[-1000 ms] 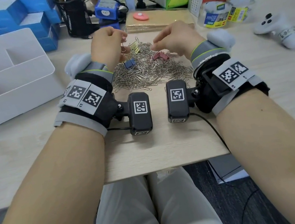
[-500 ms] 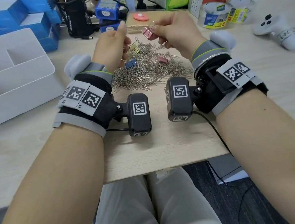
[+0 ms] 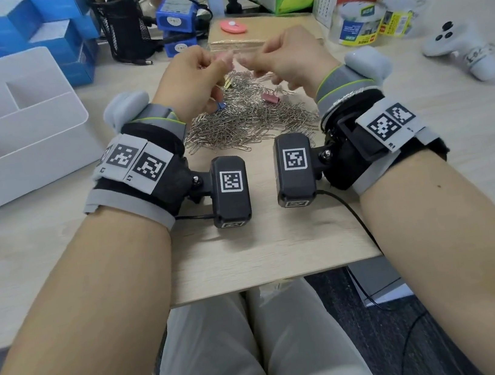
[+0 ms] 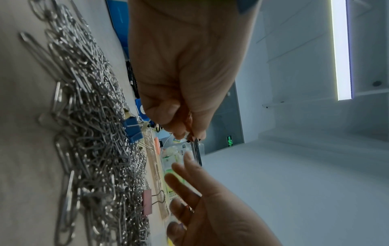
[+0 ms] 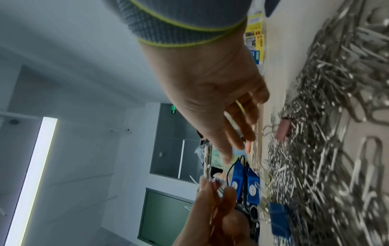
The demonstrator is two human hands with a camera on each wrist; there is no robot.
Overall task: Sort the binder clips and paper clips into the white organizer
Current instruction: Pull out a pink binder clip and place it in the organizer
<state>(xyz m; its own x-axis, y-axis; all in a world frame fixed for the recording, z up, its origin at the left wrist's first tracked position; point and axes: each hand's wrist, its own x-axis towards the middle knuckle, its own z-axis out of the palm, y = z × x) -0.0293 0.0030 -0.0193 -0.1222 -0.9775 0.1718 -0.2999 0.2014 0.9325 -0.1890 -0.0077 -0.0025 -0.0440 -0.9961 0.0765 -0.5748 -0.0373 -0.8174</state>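
Two hands are up over the heap! At the desk's left edge sits the white plastic organizer (image 3: 36, 99), well apart from the action. The left hand (image 3: 192, 77) has its grip pinched on a small binder clip (image 4: 195, 148) by its thin wire handles. The right hand (image 3: 285, 58) hovers just beside, fingers loose, holding nothing. The danger: that slim pinch slips on the long carry left, and the clip drops into the silver paper-clip pile (image 3: 246, 120) below and snags.
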